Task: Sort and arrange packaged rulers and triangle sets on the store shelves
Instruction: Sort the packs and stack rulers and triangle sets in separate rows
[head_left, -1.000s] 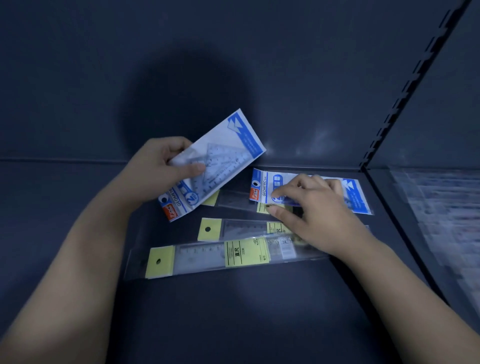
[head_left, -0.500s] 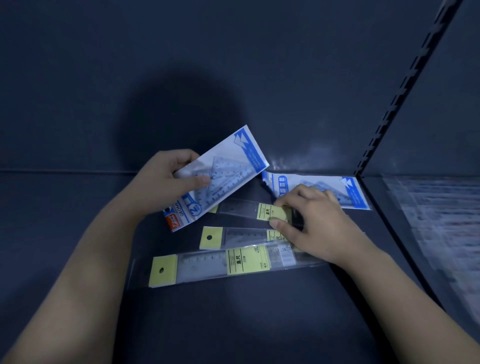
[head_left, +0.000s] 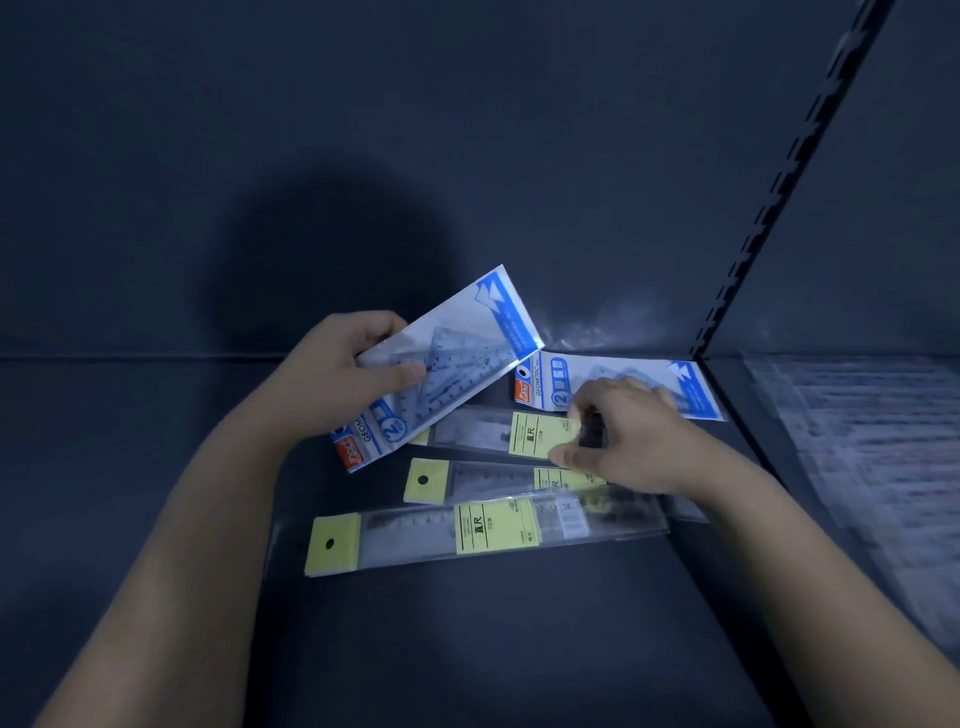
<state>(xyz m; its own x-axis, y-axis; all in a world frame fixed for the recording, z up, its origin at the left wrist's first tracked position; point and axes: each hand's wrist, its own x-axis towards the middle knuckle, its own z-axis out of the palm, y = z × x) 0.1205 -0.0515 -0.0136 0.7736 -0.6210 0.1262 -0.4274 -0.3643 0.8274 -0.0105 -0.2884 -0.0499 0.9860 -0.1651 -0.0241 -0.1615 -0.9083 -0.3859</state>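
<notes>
Blue-and-white plastic triangle-set pack (head_left: 447, 358) is held aloft, left hand (head_left: 332, 379) clamped on it. Clear yellow-labelled ruler pack (head_left: 483, 431) is pinched by right hand (head_left: 628, 441) on dark shelf (head_left: 467, 649). Sorting judged approx. halfway: 2nd triangle pack (head_left: 639, 371), middle ruler pack (head_left: 488, 475) & longest ruler pack (head_left: 415, 532) lie unaligned.

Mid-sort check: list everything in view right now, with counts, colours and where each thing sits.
triangle set packs: 2, blue and white; held triangle set raised at left, lying triangle set flat at back right.
ruler packs: 3, clear with yellow tags; rear ruler pack, middle ruler pack and front ruler pack lie in the middle.
shelf: 1, dark blue, under everything.
slotted upright: 1, dark, at right.
blurred packs: count unclear, pale, next bay on the right.
left hand: grips the held triangle set.
right hand: pinches the rear ruler pack at its yellow label.
</notes>
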